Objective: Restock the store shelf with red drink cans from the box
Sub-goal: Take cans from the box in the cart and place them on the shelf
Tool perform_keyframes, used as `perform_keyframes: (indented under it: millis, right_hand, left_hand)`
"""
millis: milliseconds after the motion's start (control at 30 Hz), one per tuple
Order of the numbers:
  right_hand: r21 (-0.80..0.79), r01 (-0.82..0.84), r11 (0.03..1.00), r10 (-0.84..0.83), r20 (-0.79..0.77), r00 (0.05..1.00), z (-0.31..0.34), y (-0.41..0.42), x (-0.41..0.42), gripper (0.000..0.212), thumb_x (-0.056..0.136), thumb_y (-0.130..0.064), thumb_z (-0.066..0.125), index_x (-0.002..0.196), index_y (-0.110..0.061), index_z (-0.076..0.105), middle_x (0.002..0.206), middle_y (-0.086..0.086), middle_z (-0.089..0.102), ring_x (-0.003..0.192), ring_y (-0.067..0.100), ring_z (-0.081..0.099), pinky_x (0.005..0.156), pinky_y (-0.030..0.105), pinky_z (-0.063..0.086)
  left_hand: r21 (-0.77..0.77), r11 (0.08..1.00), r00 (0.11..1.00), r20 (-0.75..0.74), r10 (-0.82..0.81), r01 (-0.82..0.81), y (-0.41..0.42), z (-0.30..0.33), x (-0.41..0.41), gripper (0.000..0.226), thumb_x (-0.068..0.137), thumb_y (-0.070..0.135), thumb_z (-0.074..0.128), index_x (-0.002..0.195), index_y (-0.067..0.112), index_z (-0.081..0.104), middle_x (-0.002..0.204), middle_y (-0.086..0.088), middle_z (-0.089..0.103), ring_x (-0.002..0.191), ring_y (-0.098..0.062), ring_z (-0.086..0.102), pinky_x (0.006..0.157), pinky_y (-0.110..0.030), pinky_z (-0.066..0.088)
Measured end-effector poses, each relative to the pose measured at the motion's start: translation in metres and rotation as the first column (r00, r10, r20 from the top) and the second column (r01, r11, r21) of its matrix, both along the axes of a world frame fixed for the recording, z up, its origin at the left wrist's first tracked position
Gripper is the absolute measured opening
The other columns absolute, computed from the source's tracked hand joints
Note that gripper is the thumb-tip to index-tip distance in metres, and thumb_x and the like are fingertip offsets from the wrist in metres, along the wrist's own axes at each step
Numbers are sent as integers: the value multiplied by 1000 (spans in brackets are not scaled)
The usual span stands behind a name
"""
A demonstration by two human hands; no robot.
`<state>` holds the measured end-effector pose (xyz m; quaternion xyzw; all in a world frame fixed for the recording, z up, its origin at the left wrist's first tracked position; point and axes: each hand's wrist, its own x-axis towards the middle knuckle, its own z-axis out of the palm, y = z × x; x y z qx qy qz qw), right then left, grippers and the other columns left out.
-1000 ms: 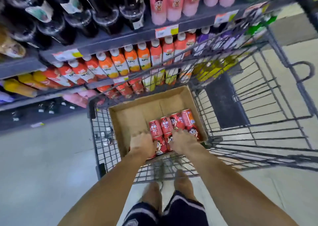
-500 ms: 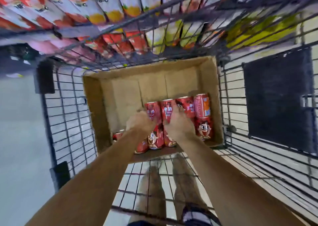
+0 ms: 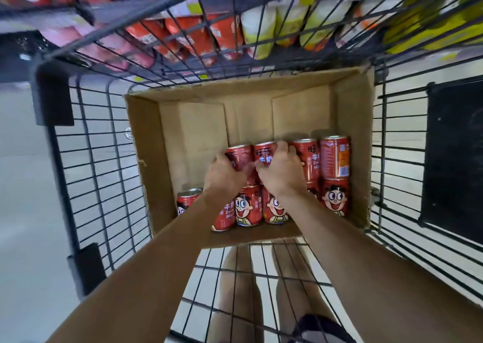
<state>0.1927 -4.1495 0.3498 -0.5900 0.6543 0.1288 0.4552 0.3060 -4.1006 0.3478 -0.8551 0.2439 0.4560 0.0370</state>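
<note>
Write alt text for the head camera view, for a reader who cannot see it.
Two bare hands reach into a cardboard box in a wire cart: the left hand grips one red drink can, the right hand grips the next can. More red cans stand around them; shelved drinks blur beyond.

Red cans (image 3: 311, 161): Chinese characters; partial "D… Mi…" legible

cans (image 3: 335, 157): glossy printed metal | box (image 3: 352, 123): matt brown cardboard | cart (image 3: 104, 144): dark wire metal
</note>
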Motion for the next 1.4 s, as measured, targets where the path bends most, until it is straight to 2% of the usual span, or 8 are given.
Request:
perform_keyframes:
  millis: [267, 500, 633, 967, 1033, 1133, 1233, 1400]
  right_hand:
    - [35, -94, 995, 96, -42, 995, -14, -7, 5, 71, 92, -30, 69, 144, 2, 33, 136, 21, 50, 125, 37, 52, 103, 42, 43]
    - [138, -158, 978, 174, -117, 978, -20, -24, 13, 51, 87, -33, 75, 123, -2, 60, 126, 19, 59, 114, 33, 61, 91, 34, 51]
    - [134, -79, 988, 96, -130, 987, -10, -22, 15, 50, 86, -32, 77, 124, -5, 59, 125, 15, 61, 112, 32, 62, 83, 32, 50]
    - [-78, -4, 997, 8, 46, 999, 53, 5, -2, 58, 85, -36, 74, 128, -10, 47, 113, 15, 68, 106, 33, 65, 88, 38, 55]
    - [-102, -11, 995, 20, 82, 996, 72, 9, 2, 58, 82, -39, 77, 125, -13, 48, 107, 11, 70, 98, 31, 68, 85, 40, 57]
    - [-110, -39, 993, 54, 130, 990, 105, 14, 12, 58, 82, -39, 79, 127, -16, 51, 105, 3, 70, 90, 22, 69, 80, 31, 57]
    - [-155, -45, 987, 75, 195, 978, 138, 23, 21, 57, 79, -37, 81, 127, -23, 55, 106, -2, 72, 96, 18, 69, 87, 33, 56]
    - [-233, -32, 972, 95, 266, 959, 185, 47, 42, 69, 77, -39, 82, 137, -28, 51, 115, -4, 71, 109, 19, 63, 98, 35, 51]
  left_hand:
    - [-94, 984, 988, -43, 146, -150, 6, -11, 3, 68, 75, 48, 77, 128, 14, 48, 119, -9, 61, 109, -27, 59, 92, -35, 49]
    - [-132, 969, 978, -6, 208, -207, 8, -15, -3, 64, 74, 41, 76, 126, 14, 52, 106, -5, 62, 98, -25, 62, 88, -34, 51]
    - [-159, 967, 979, -2, 202, -199, 9, -6, -4, 60, 71, 43, 75, 121, 16, 55, 102, -7, 68, 92, -25, 64, 85, -37, 54]
    - [-305, 903, 953, -118, 280, -303, 27, 49, -2, 66, 57, 47, 75, 116, 30, 52, 94, 2, 72, 85, -19, 69, 81, -35, 57]
    - [-351, 874, 942, -138, 307, -336, 34, 72, 6, 66, 63, 35, 81, 123, 27, 54, 98, 4, 71, 86, -14, 68, 80, -27, 55]
    - [-429, 824, 928, -138, 346, -371, 46, 108, 19, 68, 68, 25, 83, 129, 25, 54, 102, 2, 70, 92, -15, 68, 87, -32, 55]
    - [-468, 772, 900, -151, 408, -429, 59, 141, 31, 77, 62, 35, 81, 131, 26, 50, 98, 6, 67, 90, -15, 68, 86, -36, 56]
    - [-522, 710, 878, -205, 433, -472, 87, 181, 53, 72, 64, 26, 85, 126, 25, 49, 92, 13, 66, 85, -7, 67, 86, -34, 56]
